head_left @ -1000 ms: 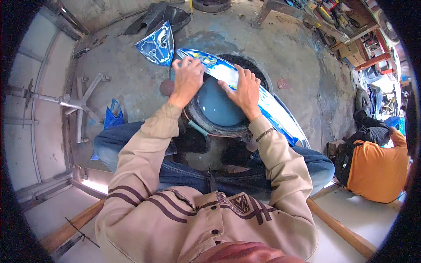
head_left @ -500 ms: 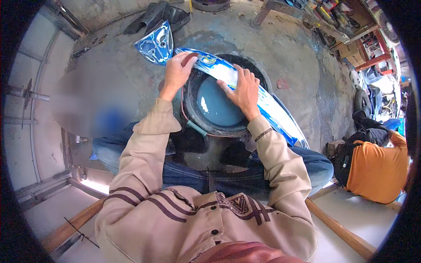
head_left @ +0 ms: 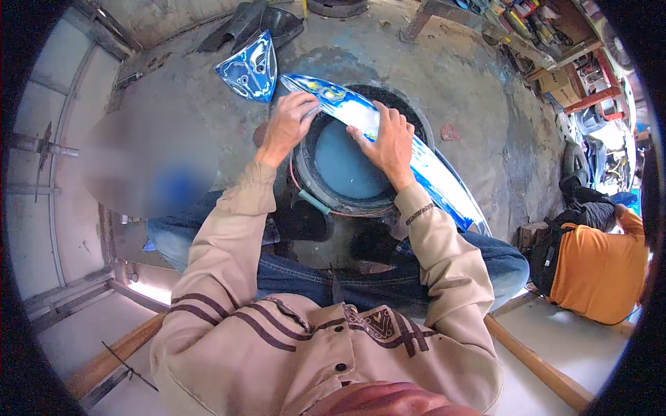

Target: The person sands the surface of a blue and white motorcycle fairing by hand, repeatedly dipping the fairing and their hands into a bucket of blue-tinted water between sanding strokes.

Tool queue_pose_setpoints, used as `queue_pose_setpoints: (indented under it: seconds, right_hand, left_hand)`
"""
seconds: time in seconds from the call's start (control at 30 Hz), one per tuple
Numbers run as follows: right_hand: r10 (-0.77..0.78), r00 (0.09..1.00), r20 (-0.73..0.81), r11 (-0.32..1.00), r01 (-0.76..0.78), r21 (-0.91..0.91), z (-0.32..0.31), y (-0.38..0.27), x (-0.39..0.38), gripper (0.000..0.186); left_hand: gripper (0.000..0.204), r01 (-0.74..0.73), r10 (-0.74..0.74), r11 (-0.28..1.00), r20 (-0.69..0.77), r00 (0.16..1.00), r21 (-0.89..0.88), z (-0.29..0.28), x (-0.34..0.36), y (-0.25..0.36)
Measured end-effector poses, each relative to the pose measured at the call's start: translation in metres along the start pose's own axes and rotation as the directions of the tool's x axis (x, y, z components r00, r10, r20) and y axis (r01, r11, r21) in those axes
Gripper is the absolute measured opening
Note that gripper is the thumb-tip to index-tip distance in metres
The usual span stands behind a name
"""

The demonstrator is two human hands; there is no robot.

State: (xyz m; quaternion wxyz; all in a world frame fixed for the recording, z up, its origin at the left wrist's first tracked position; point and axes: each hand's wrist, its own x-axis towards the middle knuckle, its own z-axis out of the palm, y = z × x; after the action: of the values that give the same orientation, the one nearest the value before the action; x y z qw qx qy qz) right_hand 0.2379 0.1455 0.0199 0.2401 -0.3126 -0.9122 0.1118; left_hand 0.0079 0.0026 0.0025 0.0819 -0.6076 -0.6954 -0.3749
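left hand point(head_left: 290, 125) grips blue panel point(head_left: 388, 142) end | right hand point(head_left: 388, 142) presses it flat across bucket point(head_left: 347, 173) rim

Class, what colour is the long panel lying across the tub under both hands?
The long panel is glossy blue with white streaks and a yellowish patch; seen in the head view.

A blurred patch point(head_left: 149, 163) is covering the floor on the left, hiding whatever is lying there. The right hand point(head_left: 388, 139) is hiding the middle of the blue and white panel point(head_left: 430, 166), and the person in orange point(head_left: 600, 267) is showing only a back, cut off by the rim.
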Motion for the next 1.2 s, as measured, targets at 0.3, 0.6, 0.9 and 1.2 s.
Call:
queue_pose_setpoints:
  seconds: [0.3,0.6,0.9,1.2]
  right_hand:
    - [-0.015,1.000,-0.020,1.000,0.015,-0.007,0.001,0.001,0.000,0.091]
    - [0.002,1.000,0.003,1.000,-0.002,-0.006,-0.001,0.001,-0.001,0.090]
    - [0.000,1.000,0.005,1.000,0.000,-0.004,-0.002,0.002,-0.001,0.091]
    - [-0.015,1.000,-0.011,1.000,0.015,0.008,0.001,0.001,0.001,0.091]
  left_hand:
    - [0.019,-0.047,0.050,0.998,-0.064,0.997,0.038,0.003,-0.008,0.007]
    - [0.016,-0.121,0.117,0.992,-0.084,0.990,-0.045,0.010,-0.012,0.019]
    - [0.014,-0.075,0.065,0.994,-0.115,0.991,-0.083,0.005,-0.012,0.028]
    - [0.014,-0.056,0.044,0.991,-0.103,0.994,-0.121,0.007,-0.011,0.018]
